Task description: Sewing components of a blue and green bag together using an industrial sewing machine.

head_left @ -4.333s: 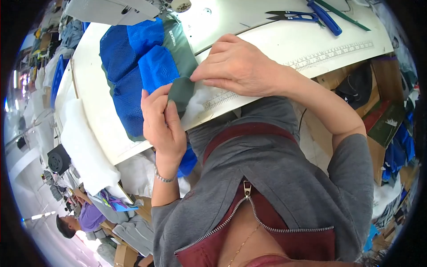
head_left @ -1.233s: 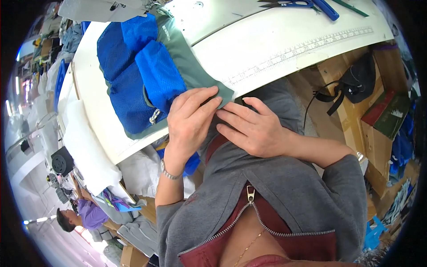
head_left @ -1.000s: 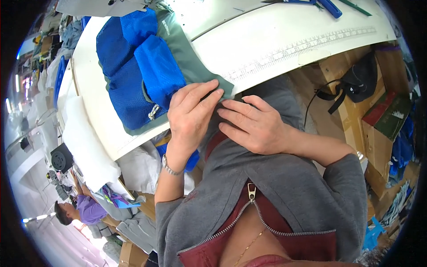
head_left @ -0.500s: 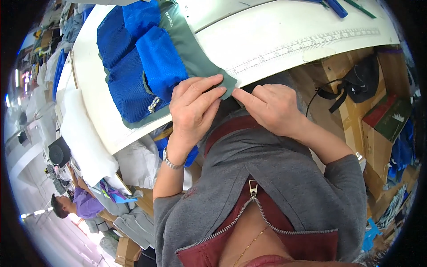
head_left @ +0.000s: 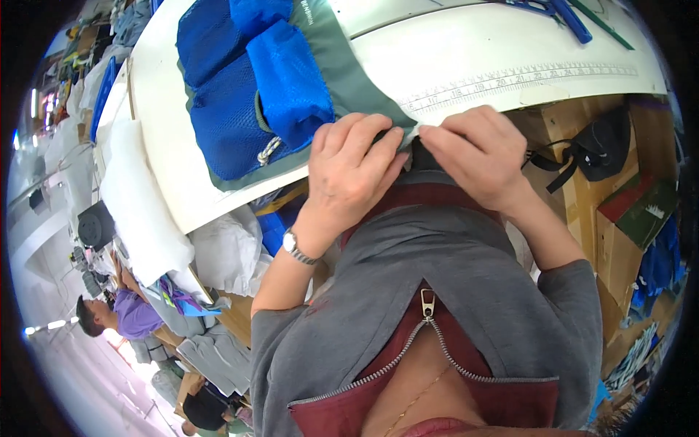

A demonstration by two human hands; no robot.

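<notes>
A fabric pocket organizer point(head_left: 357, 80) lies over the table's near edge. Its backing is grey-green, with dark blue mesh pockets point(head_left: 233, 131) and bright blue pockets point(head_left: 291, 80). A whitish cord with a toggle point(head_left: 268, 151) sits at the bottom of one mesh pocket. My left hand point(head_left: 349, 164) closes on the organizer's lower border near its right corner, fingers bent over the fabric. My right hand point(head_left: 477, 153) pinches at that corner, where a small whitish bit shows between thumb and fingertips; I cannot make out what it is. The corner looks bunched between both hands.
A ruler scale point(head_left: 517, 86) runs along the white table point(head_left: 408, 44). Blue-handled scissors point(head_left: 571, 22) and a green stick point(head_left: 601, 25) lie at the far right. A black bag point(head_left: 601, 142) and cardboard boxes are at right. A person in purple point(head_left: 135, 313) works at left.
Both hands and the organizer's corner have moved to the right in the picture, the right hand also slightly upward. The corner, flat before, is now gathered between the fingers. The view has shifted a little.
</notes>
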